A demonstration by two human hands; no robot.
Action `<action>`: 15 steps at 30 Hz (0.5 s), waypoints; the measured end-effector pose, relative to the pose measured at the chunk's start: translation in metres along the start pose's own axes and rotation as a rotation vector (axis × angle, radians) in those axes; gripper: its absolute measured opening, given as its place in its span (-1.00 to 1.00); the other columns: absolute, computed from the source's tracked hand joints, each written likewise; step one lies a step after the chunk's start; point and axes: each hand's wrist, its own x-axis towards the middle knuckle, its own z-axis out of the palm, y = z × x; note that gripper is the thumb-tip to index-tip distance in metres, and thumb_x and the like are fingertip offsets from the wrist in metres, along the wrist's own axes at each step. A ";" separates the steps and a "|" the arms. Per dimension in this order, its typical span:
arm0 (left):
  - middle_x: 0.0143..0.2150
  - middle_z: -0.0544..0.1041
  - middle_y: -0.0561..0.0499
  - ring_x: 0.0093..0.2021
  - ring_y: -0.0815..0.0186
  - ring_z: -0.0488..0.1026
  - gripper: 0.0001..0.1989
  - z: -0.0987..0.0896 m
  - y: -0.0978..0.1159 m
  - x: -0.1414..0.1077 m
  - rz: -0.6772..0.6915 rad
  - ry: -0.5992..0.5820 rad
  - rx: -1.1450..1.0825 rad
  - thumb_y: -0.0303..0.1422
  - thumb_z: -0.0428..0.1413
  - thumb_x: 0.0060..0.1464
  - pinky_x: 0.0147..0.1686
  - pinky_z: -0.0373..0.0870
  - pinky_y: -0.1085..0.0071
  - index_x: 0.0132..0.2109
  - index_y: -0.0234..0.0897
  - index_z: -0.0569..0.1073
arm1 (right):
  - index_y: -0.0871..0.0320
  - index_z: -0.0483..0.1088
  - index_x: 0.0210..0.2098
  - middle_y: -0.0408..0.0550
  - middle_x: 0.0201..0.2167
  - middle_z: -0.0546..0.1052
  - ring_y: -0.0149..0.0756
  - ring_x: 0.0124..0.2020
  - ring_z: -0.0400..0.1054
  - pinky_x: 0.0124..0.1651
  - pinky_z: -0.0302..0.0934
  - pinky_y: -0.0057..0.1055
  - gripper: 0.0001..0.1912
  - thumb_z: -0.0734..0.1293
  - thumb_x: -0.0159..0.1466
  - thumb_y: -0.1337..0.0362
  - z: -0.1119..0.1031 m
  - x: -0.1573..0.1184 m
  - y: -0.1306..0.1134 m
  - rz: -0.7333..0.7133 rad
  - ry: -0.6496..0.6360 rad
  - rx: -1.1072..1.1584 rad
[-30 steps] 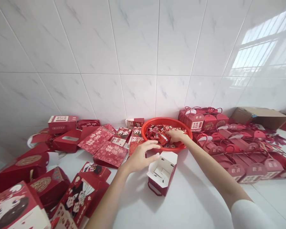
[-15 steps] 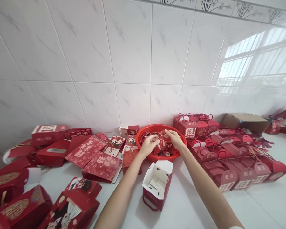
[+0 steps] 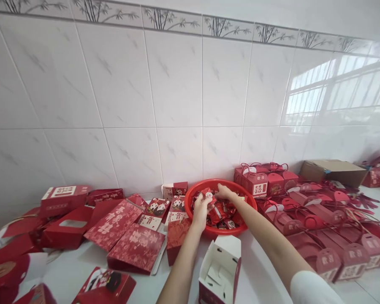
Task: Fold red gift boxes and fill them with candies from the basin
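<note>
A round red basin point(image 3: 209, 230) full of red-wrapped packets point(image 3: 220, 212) stands by the tiled wall. Over its left side my left hand point(image 3: 203, 207) is closed on a small red packet point(image 3: 208, 196). My right hand point(image 3: 224, 193) reaches down among the packets at the back of the basin; its fingers are partly hidden, and whatever they touch cannot be made out. Just in front of the basin is an open-topped box point(image 3: 220, 270), red outside and white inside, with its flaps raised.
Flat and folded red cartons point(image 3: 136, 249) lie to the left, with more red boxes point(image 3: 65, 228) beyond them. Rows of closed red gift boxes point(image 3: 319, 228) with cord handles fill the right. A brown cardboard box point(image 3: 335, 169) rests against the wall behind them.
The view has tilted up, so the basin and boxes appear lower. My left hand has lifted a red packet, and my right hand has reached deeper into the basin.
</note>
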 end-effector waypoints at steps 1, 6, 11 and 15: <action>-0.41 0.51 0.10 -0.48 0.44 0.41 -0.77 0.000 0.000 -0.001 -0.001 0.003 -0.016 -0.44 0.30 -0.23 -0.47 0.36 0.53 -0.32 -0.28 0.51 | 0.17 0.36 0.13 0.06 0.09 0.43 -0.17 0.01 0.41 0.02 0.39 -0.12 -0.62 0.34 0.38 0.16 0.005 0.003 0.001 0.018 -0.013 -0.018; -0.36 0.53 0.07 -0.41 0.39 0.47 -0.76 -0.003 0.000 -0.001 -0.020 0.024 -0.107 -0.36 0.31 -0.20 -0.44 0.41 0.51 -0.31 -0.27 0.49 | 0.19 0.36 0.13 0.06 0.08 0.44 -0.17 0.00 0.42 0.01 0.39 -0.11 -0.62 0.33 0.39 0.15 0.015 0.013 0.006 0.089 -0.022 -0.015; -0.48 0.50 0.11 -0.49 0.43 0.45 -0.73 -0.004 0.001 0.001 -0.055 0.036 -0.184 -0.26 0.33 -0.15 -0.48 0.35 0.54 -0.32 -0.29 0.47 | 0.20 0.35 0.13 0.07 0.08 0.44 -0.17 -0.01 0.42 0.01 0.39 -0.12 -0.61 0.33 0.39 0.15 -0.021 0.018 0.012 0.102 0.015 0.033; -0.50 0.54 0.06 -0.50 0.39 0.49 -0.75 -0.003 0.003 0.002 -0.095 -0.001 -0.209 -0.27 0.33 -0.11 -0.47 0.37 0.51 -0.34 -0.32 0.49 | 0.20 0.36 0.12 0.07 0.08 0.44 -0.18 -0.01 0.42 0.01 0.39 -0.12 -0.62 0.33 0.39 0.15 -0.037 0.014 0.020 0.125 0.035 -0.035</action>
